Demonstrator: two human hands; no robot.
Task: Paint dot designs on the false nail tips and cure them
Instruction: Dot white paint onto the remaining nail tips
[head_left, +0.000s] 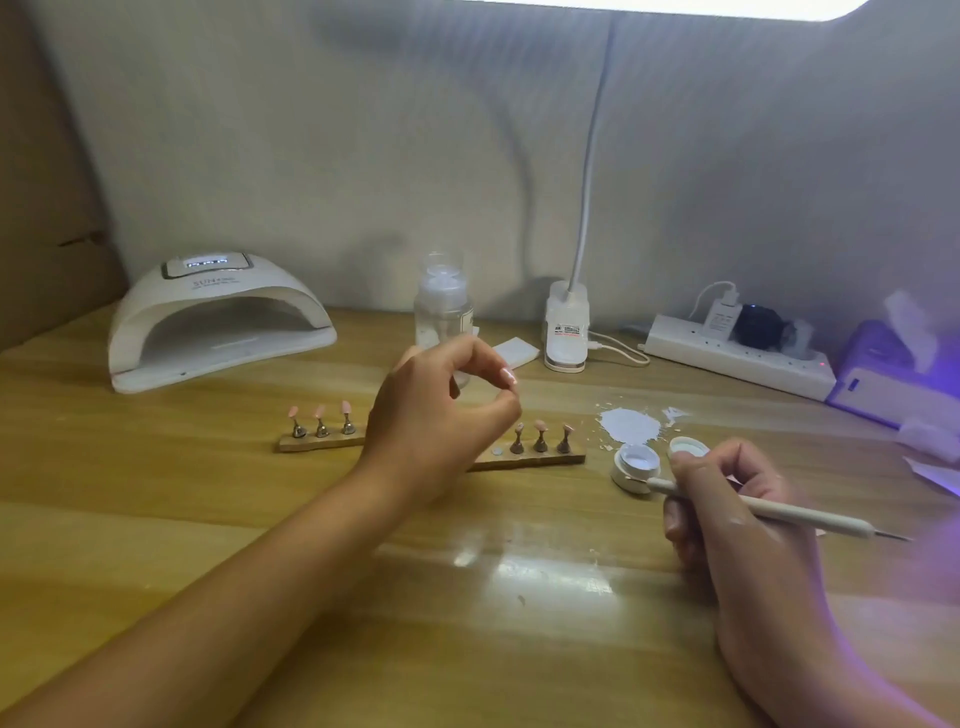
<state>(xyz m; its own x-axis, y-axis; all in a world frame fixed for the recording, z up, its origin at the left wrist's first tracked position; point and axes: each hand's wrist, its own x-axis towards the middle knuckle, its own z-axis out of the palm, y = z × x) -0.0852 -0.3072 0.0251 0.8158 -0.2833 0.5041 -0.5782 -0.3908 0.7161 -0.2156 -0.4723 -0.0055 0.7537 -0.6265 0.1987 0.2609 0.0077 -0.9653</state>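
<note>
A wooden strip stand (524, 460) lies across the table's middle. Pink false nail tips (318, 413) stand on metal holders at its left end, and three more nail tips (540, 427) at its right. My left hand (441, 410) hovers over the stand's middle and hides it. Its index finger and thumb pinch a small pink nail tip (508, 375); any holder under it is hidden. My right hand (727, 499) grips a pale dotting pen (779, 514), whose near end lies by an open white gel jar (635, 465). The white curing lamp (208, 322) sits at back left.
The jar's lid (688, 446) and a white smear (631, 426) lie behind the jar. A clear pump bottle (441, 301), a white pad (514, 351), a clip lamp base (566, 327) and a power strip (737, 358) line the back. A purple-lit device (883, 384) sits far right.
</note>
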